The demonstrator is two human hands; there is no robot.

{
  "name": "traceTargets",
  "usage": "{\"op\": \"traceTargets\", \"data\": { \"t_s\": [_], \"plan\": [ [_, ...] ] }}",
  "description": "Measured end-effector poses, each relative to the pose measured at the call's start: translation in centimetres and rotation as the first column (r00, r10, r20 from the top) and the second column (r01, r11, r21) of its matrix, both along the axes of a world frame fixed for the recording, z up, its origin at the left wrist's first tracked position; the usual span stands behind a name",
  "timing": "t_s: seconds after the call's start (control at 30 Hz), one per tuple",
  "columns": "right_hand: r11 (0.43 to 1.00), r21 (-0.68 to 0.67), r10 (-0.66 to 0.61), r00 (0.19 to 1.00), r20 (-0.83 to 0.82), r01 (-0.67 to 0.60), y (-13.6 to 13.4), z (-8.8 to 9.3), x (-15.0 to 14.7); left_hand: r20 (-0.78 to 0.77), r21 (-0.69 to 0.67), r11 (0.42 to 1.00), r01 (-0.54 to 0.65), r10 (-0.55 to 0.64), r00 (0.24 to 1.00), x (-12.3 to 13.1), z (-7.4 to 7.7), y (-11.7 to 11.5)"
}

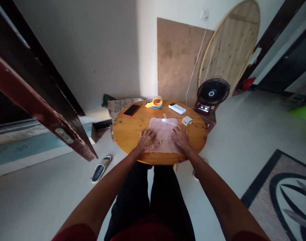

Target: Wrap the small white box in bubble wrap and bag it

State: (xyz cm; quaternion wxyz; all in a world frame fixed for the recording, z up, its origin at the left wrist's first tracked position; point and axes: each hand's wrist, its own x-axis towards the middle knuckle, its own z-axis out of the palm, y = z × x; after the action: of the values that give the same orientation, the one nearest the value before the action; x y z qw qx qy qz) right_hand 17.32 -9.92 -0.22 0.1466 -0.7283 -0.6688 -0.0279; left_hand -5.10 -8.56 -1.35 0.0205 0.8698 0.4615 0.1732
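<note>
A sheet of pinkish bubble wrap [164, 135] lies flat on the round wooden table [127, 134], with a small shiny strip at its far edge. My left hand [148, 140] rests on the sheet's left side, fingers spread. On its right side lies my right hand [180, 137], fingers stretched out over the edge. Neither hand grips anything. Just beyond the sheet is an orange and blue tape dispenser [155, 102] with a roll of tape. A small white box [187, 121] sits to the right of the sheet.
A phone with a red edge [131, 110] and a white remote control [177, 108] lie on the table's far part. A black fan [213, 93] stands behind its right edge. A wooden door [67, 130] juts in at left. A slipper [101, 169] is on the floor.
</note>
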Motion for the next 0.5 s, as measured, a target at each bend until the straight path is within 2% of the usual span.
{"op": "traceTargets", "data": {
  "t_s": [0.17, 0.3, 0.4, 0.5],
  "plan": [
    [0.999, 0.036, 0.003, 0.997, 0.073, -0.005, -0.2, -0.2, -0.3, 0.030, 0.011, 1.000, 0.026, -0.026, 0.999, 0.0, 0.1, 0.1],
    [0.987, 0.087, 0.116, 0.971, 0.207, -0.137, 0.2, -0.1, -0.8, 0.056, 0.006, 0.999, 0.032, -0.032, 0.998, 0.0, -0.2, 0.2],
    [0.964, 0.017, 0.253, 0.936, 0.244, -0.265, 1.3, 0.3, -0.7, 0.065, -0.021, 0.999, 0.050, -0.048, 0.997, -0.3, -0.2, 0.2],
    [0.952, -0.047, 0.307, 0.938, 0.160, -0.303, 2.7, 0.8, -0.2, 0.092, -0.068, 0.997, 0.046, -0.040, 0.995, -0.6, 0.6, 0.4]
  ]
}}
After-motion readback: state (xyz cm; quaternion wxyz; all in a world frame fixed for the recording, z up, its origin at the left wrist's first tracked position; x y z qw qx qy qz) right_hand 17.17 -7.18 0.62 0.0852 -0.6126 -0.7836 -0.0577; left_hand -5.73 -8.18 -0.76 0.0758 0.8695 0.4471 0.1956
